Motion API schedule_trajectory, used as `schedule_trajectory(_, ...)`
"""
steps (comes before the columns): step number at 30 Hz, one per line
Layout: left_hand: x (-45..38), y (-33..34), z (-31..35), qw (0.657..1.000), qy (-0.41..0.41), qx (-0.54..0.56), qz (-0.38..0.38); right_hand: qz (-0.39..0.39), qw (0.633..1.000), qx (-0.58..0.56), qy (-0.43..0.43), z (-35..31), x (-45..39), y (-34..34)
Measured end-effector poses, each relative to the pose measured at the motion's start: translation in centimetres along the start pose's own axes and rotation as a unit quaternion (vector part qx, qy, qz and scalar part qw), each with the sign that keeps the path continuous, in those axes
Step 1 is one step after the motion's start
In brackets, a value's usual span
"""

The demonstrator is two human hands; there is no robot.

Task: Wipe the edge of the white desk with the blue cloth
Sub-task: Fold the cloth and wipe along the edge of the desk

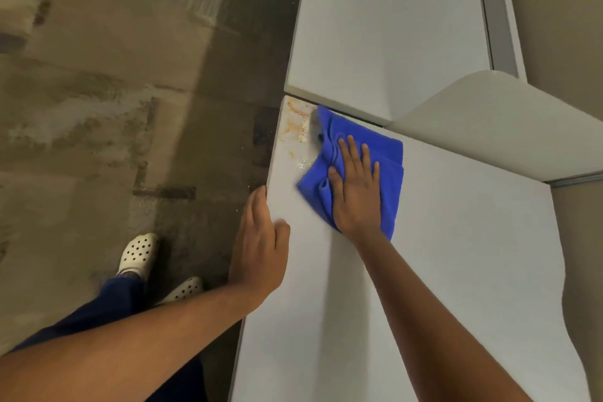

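Head view: white tabletop (440,271), orange-brown stain (298,122) at its far corner, blue cloth (355,157) pinned under the right hand (355,192).

Right grip lies flat and open, pressing rather than pinching; left hand (261,248) braces the edge, fingers extended, holding nothing. Best to push forward-left of the right grip, firmly, through the stain to the rim.

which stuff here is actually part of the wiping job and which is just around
Job: blue cloth, white desk, orange stain near its edge, right hand pressing the cloth, left hand on the desk edge.
Just around: curved divider panel, neighbouring desk, carpet.
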State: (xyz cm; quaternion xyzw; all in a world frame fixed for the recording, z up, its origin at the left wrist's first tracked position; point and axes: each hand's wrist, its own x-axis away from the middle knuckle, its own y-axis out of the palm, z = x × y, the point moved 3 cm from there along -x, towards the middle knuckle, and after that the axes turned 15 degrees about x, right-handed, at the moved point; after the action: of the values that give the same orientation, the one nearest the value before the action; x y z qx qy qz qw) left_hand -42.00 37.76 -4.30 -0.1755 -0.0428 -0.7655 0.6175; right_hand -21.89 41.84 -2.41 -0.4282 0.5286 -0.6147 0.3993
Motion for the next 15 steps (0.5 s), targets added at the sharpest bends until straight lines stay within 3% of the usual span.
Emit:
schedule_trajectory(5, 0.1, -0.1, 0.3, 1.0, -0.015, 0.008, -0.008, -0.01, 0.997, 0.057, -0.048, -2.1, -0.2, 0.5)
schedule_trajectory(11, 0.1, -0.1, 0.0, 0.999, -0.021, 0.026, -0.001, 0.008, 0.998, 0.043, -0.041, -4.1, -5.1, -0.3)
schedule_trajectory(15, 0.1, -0.1, 0.4, 0.999, -0.015, 0.034, 0.0, 0.014, 0.997, 0.015, -0.077, -6.3, -3.1, -0.9)
